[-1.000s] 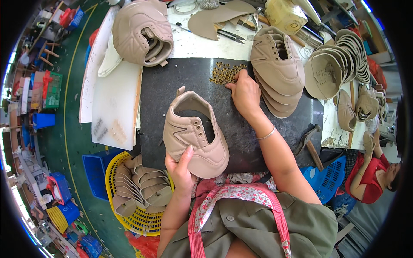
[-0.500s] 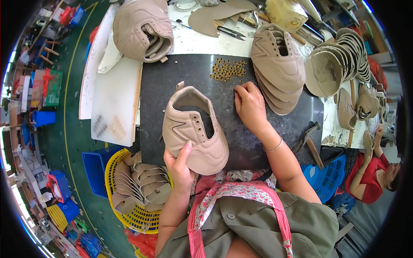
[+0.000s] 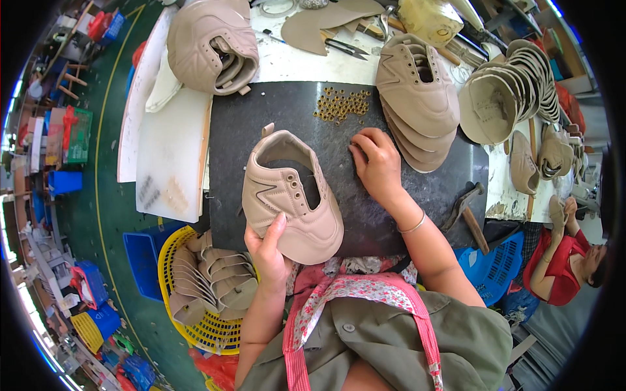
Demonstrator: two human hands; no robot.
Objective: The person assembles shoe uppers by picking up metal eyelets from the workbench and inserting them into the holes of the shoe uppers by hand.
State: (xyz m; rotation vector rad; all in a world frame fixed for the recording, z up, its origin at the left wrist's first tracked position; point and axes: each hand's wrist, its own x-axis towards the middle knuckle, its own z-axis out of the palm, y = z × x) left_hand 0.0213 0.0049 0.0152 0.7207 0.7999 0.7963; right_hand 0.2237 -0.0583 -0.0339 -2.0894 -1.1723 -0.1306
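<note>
My left hand (image 3: 268, 253) grips a beige shoe upper (image 3: 301, 229) by its side, thumb on top, above the black work mat (image 3: 228, 156). The upper's toe points toward me, and brass-coloured rings show along one lace row. My right hand (image 3: 378, 163) is closed, fingertips pinched together just over the mat; whatever is between them is too small to make out. Just beyond it lies a scatter of small brass eyelets (image 3: 342, 104). To its right rests a stack of beige shoe uppers (image 3: 417, 98).
More uppers (image 3: 212, 49) are piled at back left, beside a white board (image 3: 173, 156). A hammer (image 3: 466, 215) lies at the mat's right edge. Scissors (image 3: 345, 47) lie at the back. A yellow basket (image 3: 171, 274) holds beige pieces. A co-worker in red (image 3: 557, 267) sits at right.
My right hand has drawn slightly toward me and left, away from the eyelets. The upper in my left hand has barely moved. The co-worker's hands have come together.
</note>
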